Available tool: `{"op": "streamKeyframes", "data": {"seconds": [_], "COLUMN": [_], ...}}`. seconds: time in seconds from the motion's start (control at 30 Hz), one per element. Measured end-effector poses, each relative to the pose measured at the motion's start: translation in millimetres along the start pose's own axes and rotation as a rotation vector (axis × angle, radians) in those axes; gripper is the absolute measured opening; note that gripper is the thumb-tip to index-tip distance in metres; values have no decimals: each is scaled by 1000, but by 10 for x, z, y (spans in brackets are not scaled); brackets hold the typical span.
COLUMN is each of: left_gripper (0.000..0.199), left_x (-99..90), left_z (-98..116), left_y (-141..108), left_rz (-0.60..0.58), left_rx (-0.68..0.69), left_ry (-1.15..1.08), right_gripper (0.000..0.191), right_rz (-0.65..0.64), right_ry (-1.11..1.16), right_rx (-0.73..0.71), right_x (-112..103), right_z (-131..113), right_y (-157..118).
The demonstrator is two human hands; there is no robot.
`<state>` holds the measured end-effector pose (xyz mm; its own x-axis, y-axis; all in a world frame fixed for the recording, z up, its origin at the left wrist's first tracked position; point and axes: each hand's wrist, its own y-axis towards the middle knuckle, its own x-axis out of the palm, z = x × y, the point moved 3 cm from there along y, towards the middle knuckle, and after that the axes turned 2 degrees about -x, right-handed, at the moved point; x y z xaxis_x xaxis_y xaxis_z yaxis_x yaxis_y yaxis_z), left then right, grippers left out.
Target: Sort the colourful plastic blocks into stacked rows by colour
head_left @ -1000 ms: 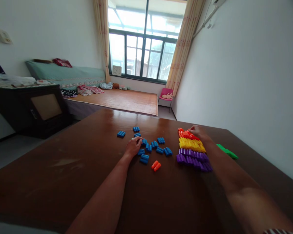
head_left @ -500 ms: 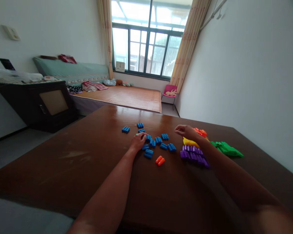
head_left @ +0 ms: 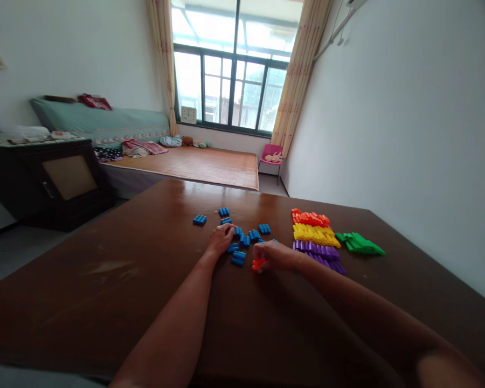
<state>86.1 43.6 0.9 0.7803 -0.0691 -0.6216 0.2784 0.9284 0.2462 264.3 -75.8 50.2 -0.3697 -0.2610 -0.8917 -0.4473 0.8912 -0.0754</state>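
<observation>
Gripping orange pieces [head_left: 258, 264] between thumb and fingers of the right hand [head_left: 275, 255], well in from the near edge of the table [head_left: 89, 307]; impossible to tell whether lifted. Resting the left hand [head_left: 220, 238] beside blue pieces [head_left: 238, 258], with fingertips at or just beside one, too small to tell whether gripping it. Showing toward the right edge, from far to near, an orange row [head_left: 310, 218], a yellow row [head_left: 316, 235] and a purple row [head_left: 316, 249], with green pieces [head_left: 362, 243] closest to that edge.

Clock [head_left: 188, 115] at window [head_left: 230, 75]; pink chair [head_left: 272, 149] bearing 1 pale toy [head_left: 274, 157], possibly plush.
</observation>
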Motion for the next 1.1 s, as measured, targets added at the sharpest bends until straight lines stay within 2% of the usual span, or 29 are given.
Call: {"op": "streamKeyframes", "data": {"seconds": [0.07, 0.2, 0.27, 0.33, 0.4, 0.5, 0.57, 0.63, 0.73, 0.87, 0.97, 1.1], "left_gripper": [27, 27, 27, 27, 27, 27, 27, 27, 27, 27, 27, 27], "left_x": [-5, -6, -2, 2, 2, -8, -18, -25, -30, -23, -19, -26], "left_z": [3, -4, -18, -33, -41, -29, -16, -8, -15, -30, -18, 9], "left_y": [-3, 1, 10, 18, 20, 13, 6, 3, 4, 3, -5, -22], "left_rz": [4, -2, -11, -21, -27, -32, -38, -43, -40, -33, -34, -30], "left_rx": [1, 1, 2, 3, 2, -1, -11, -20, -24, -20, -14, -9], "left_ry": [2, -8, -12, -12, -11, -3, 1, 3, 11, 24, 33, 51], "right_gripper": [28, 25, 23, 24, 24, 21, 20, 20, 21, 25, 25, 26], "right_rz": [27, 104, 164, 249, 374, 607, 686, 695, 624, 537, 541, 550], "right_ry": [56, 191, 226, 241, 229, 148, 56, -76, -209, -281, -334, -341], "right_rx": [58, 43, 44, 76, 154, 376, 577, 751, 894, 965, 968, 803], "right_x": [3, -72, -212, -443, -754, -1248, -1483, -1603, -1587, -1446, -1418, -1440], "right_z": [68, 201, 322, 526, 833, 1437, 1849, 2195, 2549, 2753, 2734, 2549], "right_y": [26, 40, 15, -40, -140, -388, -572, -712, -791, -782, -745, -491]}}
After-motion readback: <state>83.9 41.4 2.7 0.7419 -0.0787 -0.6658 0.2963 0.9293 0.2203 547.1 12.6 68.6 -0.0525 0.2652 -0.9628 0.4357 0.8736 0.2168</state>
